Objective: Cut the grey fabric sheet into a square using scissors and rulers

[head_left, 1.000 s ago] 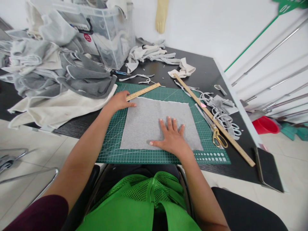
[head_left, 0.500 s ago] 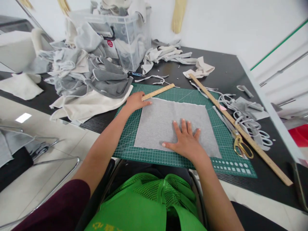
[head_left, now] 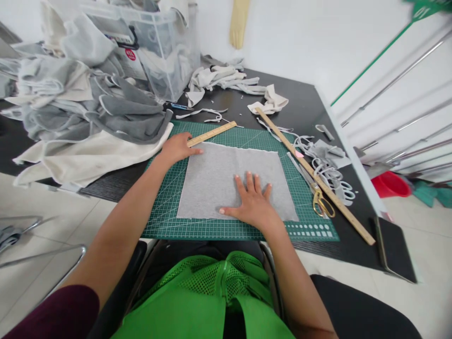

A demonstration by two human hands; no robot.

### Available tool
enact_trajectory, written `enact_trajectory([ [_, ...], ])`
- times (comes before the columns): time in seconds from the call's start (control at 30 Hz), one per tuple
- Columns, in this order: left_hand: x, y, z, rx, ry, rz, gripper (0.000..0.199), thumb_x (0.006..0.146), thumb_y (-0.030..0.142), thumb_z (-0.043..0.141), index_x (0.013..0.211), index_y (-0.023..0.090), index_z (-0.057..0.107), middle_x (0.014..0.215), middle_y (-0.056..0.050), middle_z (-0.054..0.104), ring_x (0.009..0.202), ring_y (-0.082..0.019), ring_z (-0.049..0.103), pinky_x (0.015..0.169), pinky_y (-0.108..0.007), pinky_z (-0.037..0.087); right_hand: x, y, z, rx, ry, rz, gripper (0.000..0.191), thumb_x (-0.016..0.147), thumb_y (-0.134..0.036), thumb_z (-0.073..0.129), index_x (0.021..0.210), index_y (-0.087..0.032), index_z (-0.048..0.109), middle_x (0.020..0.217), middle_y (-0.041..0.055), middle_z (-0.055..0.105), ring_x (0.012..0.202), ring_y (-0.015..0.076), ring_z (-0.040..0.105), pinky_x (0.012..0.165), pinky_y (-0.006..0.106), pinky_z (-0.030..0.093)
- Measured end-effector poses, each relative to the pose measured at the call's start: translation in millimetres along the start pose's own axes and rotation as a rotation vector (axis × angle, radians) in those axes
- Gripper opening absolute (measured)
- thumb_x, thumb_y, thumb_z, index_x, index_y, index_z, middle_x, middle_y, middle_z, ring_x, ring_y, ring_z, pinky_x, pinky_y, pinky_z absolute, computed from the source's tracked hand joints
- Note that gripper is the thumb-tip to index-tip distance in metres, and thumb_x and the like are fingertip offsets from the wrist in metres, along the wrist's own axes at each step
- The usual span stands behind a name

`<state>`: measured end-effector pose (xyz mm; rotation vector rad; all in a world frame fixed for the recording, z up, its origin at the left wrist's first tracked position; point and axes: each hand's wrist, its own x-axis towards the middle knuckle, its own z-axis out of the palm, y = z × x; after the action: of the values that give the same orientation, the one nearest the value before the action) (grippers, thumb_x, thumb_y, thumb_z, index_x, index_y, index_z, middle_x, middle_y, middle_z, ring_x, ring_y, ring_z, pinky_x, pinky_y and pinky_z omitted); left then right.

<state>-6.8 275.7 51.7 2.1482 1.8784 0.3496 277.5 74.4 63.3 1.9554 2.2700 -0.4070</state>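
A grey rectangular piece of fabric (head_left: pixel 219 183) lies flat on the green cutting mat (head_left: pixel 162 207). My right hand (head_left: pixel 250 200) rests palm down on the fabric's lower right part, fingers spread. At the fabric's upper left corner, my left hand (head_left: pixel 180 147) is closed on the near end of a short wooden ruler (head_left: pixel 213 133). That ruler slants up to the right, just beyond the fabric's far edge. Some of the left fingers are hidden behind the hand, while its thumb reaches over the fabric corner.
Gold-handled scissors (head_left: pixel 321 205) lie beside a long wooden ruler (head_left: pixel 339 202) on the right, near looped fabric strips (head_left: pixel 335 181). A heap of grey and white cloths (head_left: pixel 120 108) and a clear plastic bin (head_left: pixel 165 61) stand left. A blue pen-like tool (head_left: pixel 181 107) lies behind the mat.
The view has turned to the right, so everything appears shifted left. Both hands keep nearly the same places on the ruler and the fabric.
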Motion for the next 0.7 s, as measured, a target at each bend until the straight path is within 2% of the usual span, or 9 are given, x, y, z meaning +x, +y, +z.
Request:
enact_trajectory([
  [0.13,3,-3,1.3,0.004,0.002,0.037,0.079,0.072,0.076,0.072,0.128,0.022,0.06,0.121,-0.011,0.068,0.107,-0.031,0.063,0.089,-0.039,0.048,-1,0,-3,0.029,-0.018,0.008,0.124,0.073,-0.096,0.043,0.168,-0.026,0.003,0.174,0.0151,-0.012,0.156,0.0471,-0.015,0.116,0.077,-0.005],
  [0.3,0,1,0.6,0.001,0.025,0.026,0.069,0.076,0.074,0.068,0.123,0.024,0.063,0.12,-0.01,0.068,0.108,-0.031,0.062,0.091,-0.039,0.048,-1,-2,-6,0.045,-0.041,0.019,0.126,0.072,-0.097,0.044,0.168,-0.026,0.002,0.174,0.0142,-0.013,0.156,0.0462,-0.017,0.116,0.075,-0.008],
  [0.43,-3,7,-0.6,-0.029,0.06,-0.013,0.052,0.084,0.062,0.065,0.119,0.025,0.065,0.115,-0.01,0.07,0.105,-0.03,0.064,0.087,-0.039,0.048,-2,-2,-7,0.055,-0.039,0.021,0.126,0.072,-0.096,0.044,0.168,-0.025,0.005,0.174,0.0143,-0.012,0.156,0.0463,-0.016,0.116,0.076,-0.008],
  [0.57,-3,10,-1.5,-0.093,0.114,-0.022,0.035,0.088,0.053,0.06,0.106,0.024,0.069,0.102,-0.007,0.072,0.095,-0.027,0.065,0.078,-0.034,0.047,-3,-2,-9,0.064,-0.034,0.026,0.126,0.072,-0.096,0.046,0.168,-0.025,0.006,0.174,0.0153,-0.011,0.157,0.0453,-0.015,0.116,0.075,-0.008],
  [0.7,-7,18,-1.3,-0.222,0.184,0.095,0.037,0.091,0.054,0.056,0.111,0.025,0.066,0.093,-0.004,0.072,0.083,-0.022,0.065,0.071,-0.032,0.046,-4,-3,-12,0.087,-0.036,0.026,0.125,0.072,-0.095,0.047,0.168,-0.026,0.006,0.174,0.0156,-0.011,0.157,0.0434,-0.016,0.117,0.074,-0.009],
])
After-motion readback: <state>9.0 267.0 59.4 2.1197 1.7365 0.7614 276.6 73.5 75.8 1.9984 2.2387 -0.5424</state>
